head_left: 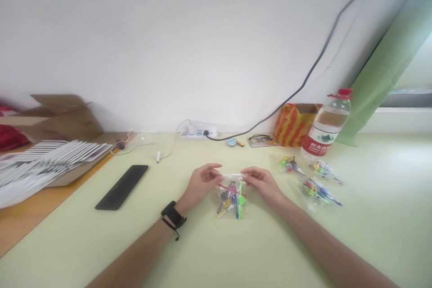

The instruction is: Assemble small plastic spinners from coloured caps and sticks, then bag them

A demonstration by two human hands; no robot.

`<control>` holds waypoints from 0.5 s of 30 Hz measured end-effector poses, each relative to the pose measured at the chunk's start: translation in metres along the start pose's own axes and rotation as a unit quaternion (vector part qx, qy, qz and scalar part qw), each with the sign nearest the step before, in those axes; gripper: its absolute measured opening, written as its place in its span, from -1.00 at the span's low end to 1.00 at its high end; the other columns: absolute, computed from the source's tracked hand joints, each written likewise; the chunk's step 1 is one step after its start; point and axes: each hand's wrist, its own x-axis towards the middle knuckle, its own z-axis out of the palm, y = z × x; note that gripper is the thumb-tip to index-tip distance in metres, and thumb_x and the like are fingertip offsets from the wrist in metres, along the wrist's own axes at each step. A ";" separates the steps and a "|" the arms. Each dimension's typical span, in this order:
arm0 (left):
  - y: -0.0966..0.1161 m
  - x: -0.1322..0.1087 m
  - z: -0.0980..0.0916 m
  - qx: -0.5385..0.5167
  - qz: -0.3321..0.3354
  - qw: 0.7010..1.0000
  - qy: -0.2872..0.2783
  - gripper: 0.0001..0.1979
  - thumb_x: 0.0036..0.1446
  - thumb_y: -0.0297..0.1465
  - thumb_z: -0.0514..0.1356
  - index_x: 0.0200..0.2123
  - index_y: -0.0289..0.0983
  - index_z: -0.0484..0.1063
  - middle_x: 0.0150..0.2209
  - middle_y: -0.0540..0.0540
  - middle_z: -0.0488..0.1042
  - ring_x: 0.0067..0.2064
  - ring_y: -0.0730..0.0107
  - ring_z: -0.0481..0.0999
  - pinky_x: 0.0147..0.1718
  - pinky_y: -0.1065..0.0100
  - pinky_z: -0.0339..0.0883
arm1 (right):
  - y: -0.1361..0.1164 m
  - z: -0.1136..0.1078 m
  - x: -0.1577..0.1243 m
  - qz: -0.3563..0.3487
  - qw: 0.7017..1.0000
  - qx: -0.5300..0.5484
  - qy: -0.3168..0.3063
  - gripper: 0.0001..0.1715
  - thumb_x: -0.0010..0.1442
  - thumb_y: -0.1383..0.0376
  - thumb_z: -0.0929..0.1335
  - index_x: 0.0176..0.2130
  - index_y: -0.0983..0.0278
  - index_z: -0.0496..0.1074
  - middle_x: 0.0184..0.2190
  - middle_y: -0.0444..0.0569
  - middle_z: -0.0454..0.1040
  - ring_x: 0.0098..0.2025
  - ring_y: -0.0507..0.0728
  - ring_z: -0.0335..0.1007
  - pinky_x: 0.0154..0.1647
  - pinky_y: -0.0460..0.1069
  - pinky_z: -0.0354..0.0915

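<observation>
The upper corners of the plastic bag [232,177] are hidden by the fingers [213,182], its small parts [232,197] are blurred, the cardboard box [69,119] is cut off by the left edge, the cable [322,54] by the top

Left hand [203,183]: fingertips pinching the upper left edge of a clear bag [231,200].
Right hand [265,184]: fingertips at the bag's upper right edge.
Bag contents: small plastic parts [231,193]; blue, green, yellow, red.
Right side: three similar filled bags [317,192], nearer than the water bottle [322,132].
Left side: flat black slab [122,187] on the green tabletop [135,243].
By wall: power strip [199,132], dark cable [317,65] plugged in.
Left wrist: black watch [173,214].
</observation>
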 end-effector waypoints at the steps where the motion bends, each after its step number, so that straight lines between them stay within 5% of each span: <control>1: -0.001 0.001 0.000 0.008 -0.002 1.000 -0.003 -0.69 0.08 -0.31 0.44 -0.09 -0.27 0.61 -0.27 -0.10 0.65 -0.22 0.32 0.61 -0.14 0.34 0.49 | -0.001 0.000 0.000 -0.002 1.000 -0.005 -0.002 -0.58 0.00 0.01 0.56 -0.26 0.26 0.62 -0.38 -0.02 0.58 -0.35 0.11 0.42 -0.23 0.03 0.33; 5: -0.001 0.003 -0.001 0.036 -0.005 0.999 -0.011 -0.78 0.12 -0.26 0.41 -0.26 -0.30 0.62 -0.25 -0.13 0.65 -0.20 0.31 0.60 -0.16 0.37 0.47 | -0.005 0.000 -0.002 0.000 1.000 -0.006 -0.012 -0.53 0.02 -0.01 0.55 -0.19 0.25 0.60 -0.39 -0.04 0.56 -0.35 0.11 0.40 -0.25 0.02 0.33; 15: 0.003 0.002 0.002 0.006 -0.032 0.999 -0.034 -0.63 0.05 -0.24 0.45 -0.12 -0.32 0.60 -0.35 -0.09 0.60 -0.33 0.35 0.58 -0.24 0.34 0.50 | -0.004 0.006 0.000 0.008 0.999 -0.009 -0.032 -0.58 0.04 -0.02 0.54 -0.30 0.26 0.56 -0.42 -0.10 0.49 -0.34 0.08 0.35 -0.29 -0.02 0.28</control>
